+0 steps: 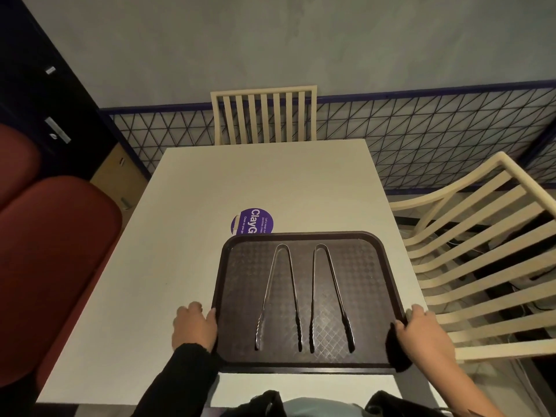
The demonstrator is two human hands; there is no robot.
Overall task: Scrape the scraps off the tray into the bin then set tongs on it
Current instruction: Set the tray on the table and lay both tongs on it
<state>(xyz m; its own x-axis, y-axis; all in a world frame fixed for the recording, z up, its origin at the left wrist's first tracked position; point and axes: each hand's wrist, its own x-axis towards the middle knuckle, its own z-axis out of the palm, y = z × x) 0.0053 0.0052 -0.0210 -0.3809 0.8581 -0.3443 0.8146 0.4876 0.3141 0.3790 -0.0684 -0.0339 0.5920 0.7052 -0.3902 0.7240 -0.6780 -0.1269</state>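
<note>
Leftmost, red upholstered bench (54, 266), set along the left side of the white table (186, 266).

Next, left hand (194, 326), black sleeve to the wrist, knuckles up, fingers curled, thumb pressed on the left rim of the tray; gripping that rim near its near corner.

Beyond it, round purple sticker (252, 221) flat on the tabletop, its near edge hidden under the tray's far rim. Farther back, cream slatted chair (264, 115), pushed up to the table's far side.

Centre-right, dark brown tray (301, 235), textured, rounded corners, lying flat on the near right part of the table; no scraps visible on it.

On the tray, two pairs of metal tongs, side by side and apart: left tongs (278, 296) and right tongs (331, 296), each with bend end away from the person, arms splayed, scalloped tips toward the near rim.

Then right hand (424, 329), fingers wrapped round the tray's right rim near its near corner, dark cuff bunched at the thumb.

Rightmost, second slatted chair (481, 251), close beside the table's right edge.
</note>
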